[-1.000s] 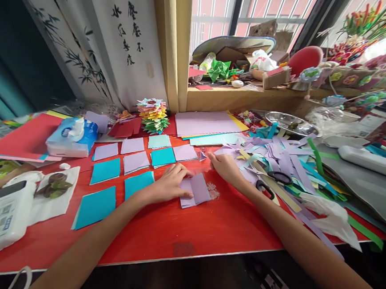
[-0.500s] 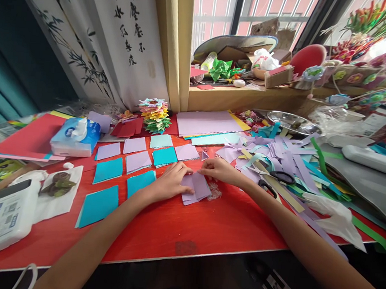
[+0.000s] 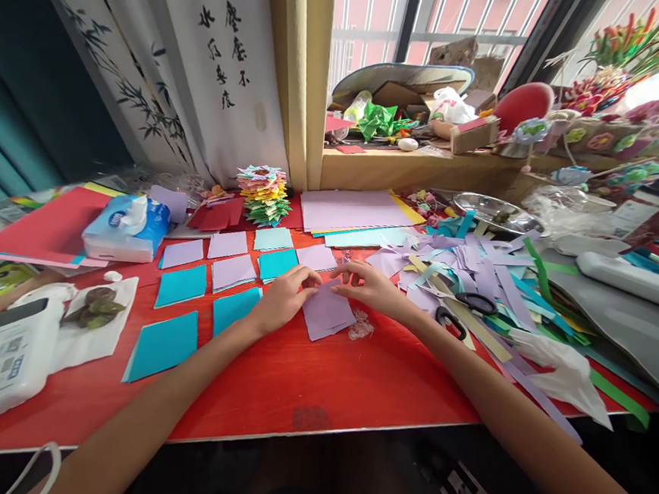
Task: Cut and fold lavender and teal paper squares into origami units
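Observation:
A small stack of purple paper squares [image 3: 327, 314] lies flat on the red tabletop between my hands. My left hand [image 3: 285, 298] is at the stack's upper left edge, fingers bent, thumb and forefinger apart. Over the upper right edge, my right hand [image 3: 373, 287] has its fingers curved and spread. I see no sheet gripped in either hand, though the fingertips partly cover the stack's far edge. A small folded purple piece [image 3: 345, 256] sits just beyond my right fingers. Teal square stacks [image 3: 163, 346] and other purple squares [image 3: 234, 271] lie in rows to the left.
Black-handled scissors [image 3: 452, 321] and a heap of paper strips [image 3: 496, 271] lie on the right. Behind stand a folded-paper tower [image 3: 263, 196] and large purple sheets [image 3: 355, 211]. A tissue pack [image 3: 126, 229] and a white device [image 3: 4, 366] are at left.
Both hands have lifted slightly off the purple stack and their fingers have parted. The creased top sheet no longer shows; the stack looks flat. The view has shifted slightly.

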A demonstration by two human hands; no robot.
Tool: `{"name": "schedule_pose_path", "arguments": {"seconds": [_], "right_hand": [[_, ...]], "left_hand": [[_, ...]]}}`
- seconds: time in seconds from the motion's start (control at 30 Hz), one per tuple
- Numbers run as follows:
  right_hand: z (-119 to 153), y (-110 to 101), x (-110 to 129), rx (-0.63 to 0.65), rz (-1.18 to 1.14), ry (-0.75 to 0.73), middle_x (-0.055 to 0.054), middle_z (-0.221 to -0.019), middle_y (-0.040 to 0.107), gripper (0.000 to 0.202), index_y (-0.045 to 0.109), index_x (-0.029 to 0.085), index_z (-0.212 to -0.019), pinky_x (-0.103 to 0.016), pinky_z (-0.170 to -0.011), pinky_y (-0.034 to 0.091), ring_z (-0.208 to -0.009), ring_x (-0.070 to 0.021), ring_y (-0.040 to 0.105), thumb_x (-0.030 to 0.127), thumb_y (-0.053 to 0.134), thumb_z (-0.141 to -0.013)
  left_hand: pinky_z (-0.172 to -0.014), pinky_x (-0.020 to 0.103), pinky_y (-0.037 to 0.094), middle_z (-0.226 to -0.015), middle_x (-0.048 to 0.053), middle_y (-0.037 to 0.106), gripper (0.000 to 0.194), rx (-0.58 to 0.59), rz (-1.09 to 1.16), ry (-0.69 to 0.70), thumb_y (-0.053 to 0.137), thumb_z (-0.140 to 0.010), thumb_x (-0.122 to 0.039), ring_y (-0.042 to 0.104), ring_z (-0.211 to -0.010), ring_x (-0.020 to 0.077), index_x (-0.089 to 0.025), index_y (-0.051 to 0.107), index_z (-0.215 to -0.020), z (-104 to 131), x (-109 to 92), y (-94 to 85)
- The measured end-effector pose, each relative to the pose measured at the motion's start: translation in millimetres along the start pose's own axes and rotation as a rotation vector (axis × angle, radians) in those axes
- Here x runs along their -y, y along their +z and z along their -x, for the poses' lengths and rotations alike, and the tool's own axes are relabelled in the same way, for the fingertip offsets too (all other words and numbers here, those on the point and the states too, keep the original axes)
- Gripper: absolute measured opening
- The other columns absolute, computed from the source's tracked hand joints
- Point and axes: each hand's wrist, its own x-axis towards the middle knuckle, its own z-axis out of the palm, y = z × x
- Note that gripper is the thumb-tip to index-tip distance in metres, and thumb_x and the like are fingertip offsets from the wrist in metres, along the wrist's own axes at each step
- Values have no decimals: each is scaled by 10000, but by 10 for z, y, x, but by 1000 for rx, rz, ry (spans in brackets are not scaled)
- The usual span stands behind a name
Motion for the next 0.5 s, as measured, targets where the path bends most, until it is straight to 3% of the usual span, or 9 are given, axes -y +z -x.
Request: {"name": "schedule_pose_path", "arguments": {"seconds": [0.13,0.27,0.37,0.5], "right_hand": [[23,58,38,-57,-98,-8,0,-696,508,218,580,146,-762,-243,-592,351,-640,-108,446,345,510,-812],[59,94,115,-101,-441,88,3,-694,532,238,560,141,-780,-229,-572,381,-630,-103,486,374,519,-805],[78,142,158,-51,-603,176,-32,-779,621,262,627,133,-845,-246,-656,423,-715,-133,558,377,579,-764],[95,243,162,-48,-755,302,-46,-760,662,269,666,142,-856,-238,-607,431,-678,-140,582,383,590,-763]], "left_hand": [[-777,259,418,-932,19,571,199,-184,198,-112,510,-802,-328,531,-865,144,-204,537,-955,-8,-43,-15],[-758,262,440,-896,22,573,236,-311,397,-241,559,-755,-362,540,-835,140,-184,551,-910,-16,-24,18],[-725,261,454,-848,18,569,235,-348,495,-246,579,-743,-366,541,-806,140,-176,564,-880,-22,-1,59],[-764,262,453,-872,18,561,243,-473,515,-215,618,-725,-327,533,-836,138,-183,566,-915,-11,-10,105]]}}
